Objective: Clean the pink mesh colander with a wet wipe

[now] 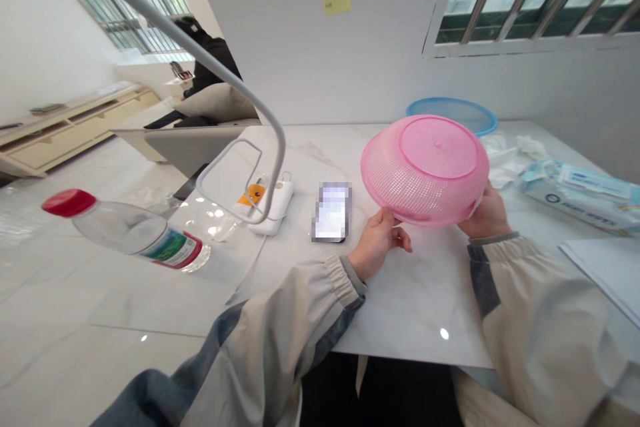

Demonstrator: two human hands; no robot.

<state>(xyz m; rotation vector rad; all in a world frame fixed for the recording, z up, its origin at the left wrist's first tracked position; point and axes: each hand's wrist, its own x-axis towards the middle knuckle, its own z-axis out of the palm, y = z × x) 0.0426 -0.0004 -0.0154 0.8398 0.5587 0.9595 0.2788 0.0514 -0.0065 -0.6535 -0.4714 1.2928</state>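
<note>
Both my hands hold a pink plastic strainer basket [425, 170] above the white marble table [400, 300]. The basket is tipped so that its round bottom faces me. My left hand [377, 240] grips its lower left rim with thumb and fingers closed. On the lower right rim sits my right hand [486, 215], fingers hidden behind the basket. A blue basin [455, 113] stands just behind the pink one.
A phone [332, 211] lies left of my left hand. Further left are a white charger box [273, 207], a lamp arm with a loop head [235, 180] and a red-capped water bottle [130, 230]. A wet-wipe pack [580, 193] and paper [607, 273] lie right. A person sits at the back left.
</note>
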